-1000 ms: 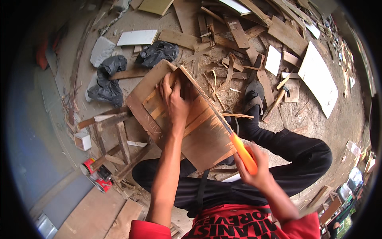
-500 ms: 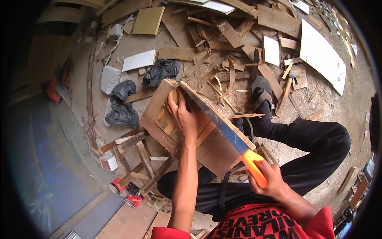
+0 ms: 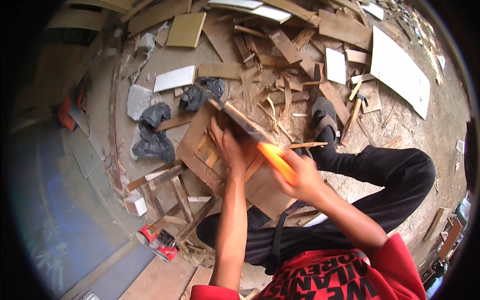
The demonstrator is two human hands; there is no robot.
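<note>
My right hand is wrapped around the orange handle of a handsaw, slightly blurred by motion. The saw's blade runs up and to the left along the edge of a brown wooden piece, its tip beyond the far corner. A pale, raw edge of wood shows beside the blade. Inside the wooden piece, against its slatted face, my left hand lies flat with fingers spread. Part of that hand is in shadow near the blade. The wooden piece rests tilted over my lap and a low wooden frame.
A hammer lies right of my foot. Crumpled black plastic bags sit at the left, near a red-and-black power tool. Scrap boards and white panels cover the far floor.
My right hand has pushed the saw up and to the left, so its tip now sticks out past the wood's far corner. My left hand stays in place.
</note>
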